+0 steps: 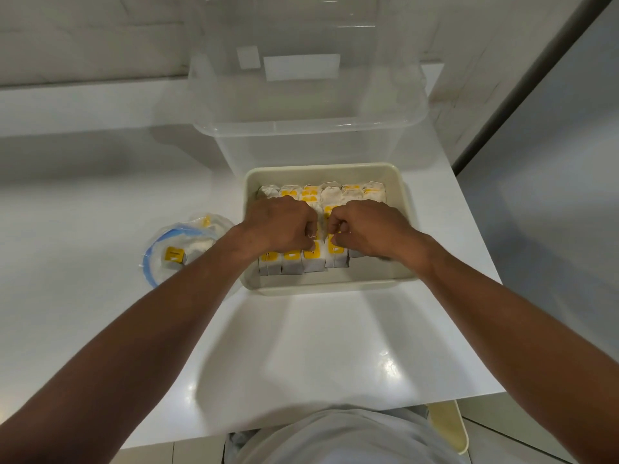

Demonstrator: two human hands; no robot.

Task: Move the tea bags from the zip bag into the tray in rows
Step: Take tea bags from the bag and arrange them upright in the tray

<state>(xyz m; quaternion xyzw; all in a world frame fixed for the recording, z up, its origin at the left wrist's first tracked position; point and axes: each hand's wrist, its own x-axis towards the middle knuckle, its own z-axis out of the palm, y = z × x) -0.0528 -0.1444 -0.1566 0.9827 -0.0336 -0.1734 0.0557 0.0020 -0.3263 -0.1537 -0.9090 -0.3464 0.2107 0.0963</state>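
Observation:
A cream tray (321, 287) stands on the white table. White tea bags with yellow tags (322, 193) fill its back row, and more tea bags (292, 262) line its front row. Both my hands are inside the tray, over the middle rows, knuckles almost touching. My left hand (284, 226) has its fingers curled and its thumb pinching a tea bag in the front row. My right hand (365, 229) is curled the same way and pinches the neighbouring tea bag. Left of the tray lies the clear zip bag (197, 241) with a blue seal, a tea bag (174, 256) showing inside.
A large clear plastic container (301, 105) stands directly behind the tray. The table's right edge runs just past the tray, next to a grey wall. A cream object (449, 426) sits below the table's front edge.

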